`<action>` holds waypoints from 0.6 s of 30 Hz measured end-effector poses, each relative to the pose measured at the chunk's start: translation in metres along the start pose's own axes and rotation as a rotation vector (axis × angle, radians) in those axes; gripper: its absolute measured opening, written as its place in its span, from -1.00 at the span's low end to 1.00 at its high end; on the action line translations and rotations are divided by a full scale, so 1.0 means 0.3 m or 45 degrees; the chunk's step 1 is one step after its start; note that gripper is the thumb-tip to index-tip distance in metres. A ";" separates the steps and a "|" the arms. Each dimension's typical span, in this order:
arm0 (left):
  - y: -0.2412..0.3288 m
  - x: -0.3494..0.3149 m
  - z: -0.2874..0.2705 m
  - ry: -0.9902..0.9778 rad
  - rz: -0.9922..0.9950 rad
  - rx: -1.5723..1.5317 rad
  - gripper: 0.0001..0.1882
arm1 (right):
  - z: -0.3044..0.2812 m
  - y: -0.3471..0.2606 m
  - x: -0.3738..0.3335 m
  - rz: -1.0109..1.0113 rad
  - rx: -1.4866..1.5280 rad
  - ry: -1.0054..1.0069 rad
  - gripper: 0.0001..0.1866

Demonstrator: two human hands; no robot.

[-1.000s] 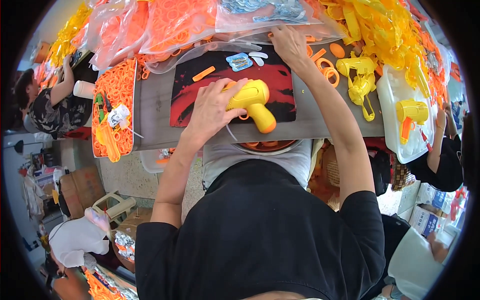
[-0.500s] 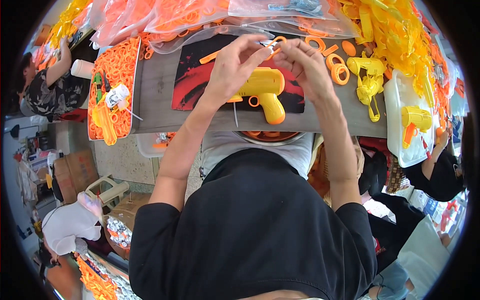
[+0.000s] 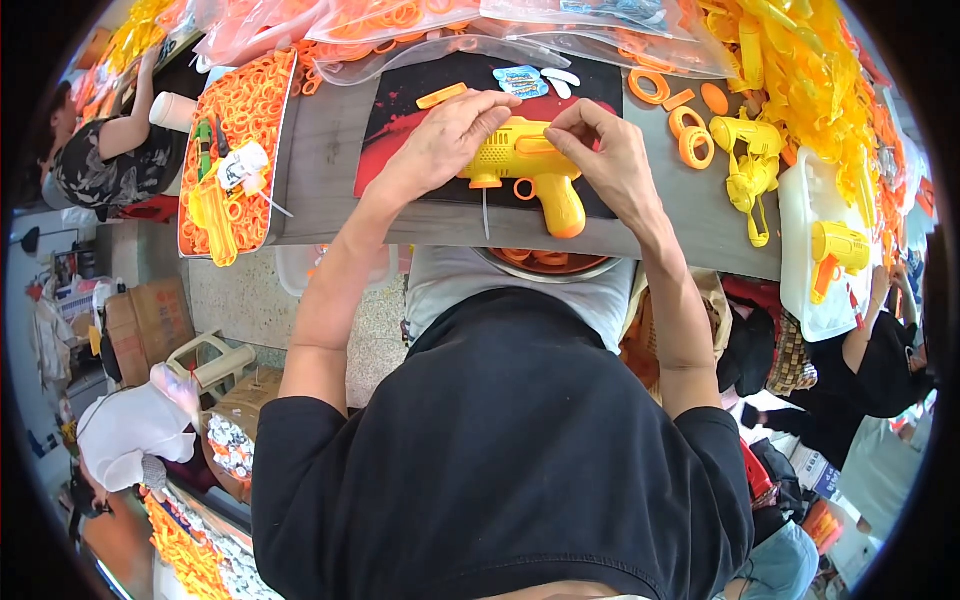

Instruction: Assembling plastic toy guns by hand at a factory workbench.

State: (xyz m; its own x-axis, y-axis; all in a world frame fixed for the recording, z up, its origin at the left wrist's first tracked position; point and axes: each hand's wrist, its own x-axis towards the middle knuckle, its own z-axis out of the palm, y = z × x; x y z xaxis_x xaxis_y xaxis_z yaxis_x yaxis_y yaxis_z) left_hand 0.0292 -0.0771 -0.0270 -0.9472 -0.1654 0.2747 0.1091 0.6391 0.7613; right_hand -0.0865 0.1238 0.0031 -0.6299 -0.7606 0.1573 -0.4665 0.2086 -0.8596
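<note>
A yellow toy gun (image 3: 560, 200) lies on its side on the black-and-red mat (image 3: 400, 100), its grip toward me and a thin white stem hanging by its front. My left hand (image 3: 440, 140) curls over the gun's front end. With thumb and fingers pinched, my right hand (image 3: 612, 158) is at the right end of a slim orange plastic piece (image 3: 537, 144) along the gun's side. Its fingertips partly hide that end. Beyond the gun on the mat are another orange piece (image 3: 442, 96), a blue sticker sheet (image 3: 522, 81) and white slips (image 3: 562, 82).
At left stands a tray of orange rings (image 3: 262, 90) with tools on it. Orange rings (image 3: 692, 138) and yellow gun parts (image 3: 748, 170) lie at right, beside a white bin (image 3: 800, 240). Plastic bags (image 3: 400, 35) line the back. A metal bowl (image 3: 590, 272) sits at my lap.
Both hands have come down from above the mat, where they held an orange loop-like piece, onto the toy gun. The sticker sheet and white slips are now uncovered.
</note>
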 end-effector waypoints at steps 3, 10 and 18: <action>0.015 0.029 -0.010 -0.243 -0.165 -0.117 -0.53 | 0.004 0.006 0.002 -0.007 -0.056 -0.012 -0.85; -0.006 0.065 0.006 -0.448 -0.220 -0.133 -0.47 | 0.042 0.036 -0.023 -0.093 -0.142 0.116 -0.89; 0.032 0.005 0.037 -0.251 -0.230 0.034 -0.39 | -0.022 0.282 0.210 -0.455 -0.934 0.325 -0.75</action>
State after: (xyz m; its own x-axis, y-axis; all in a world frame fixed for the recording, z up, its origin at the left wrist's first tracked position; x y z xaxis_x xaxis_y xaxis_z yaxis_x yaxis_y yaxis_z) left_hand 0.0254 -0.0628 -0.0259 -0.9913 -0.1308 0.0139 -0.0726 0.6324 0.7712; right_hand -0.1700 0.0976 -0.0565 -0.4477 -0.7129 0.5398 -0.8924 0.3947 -0.2188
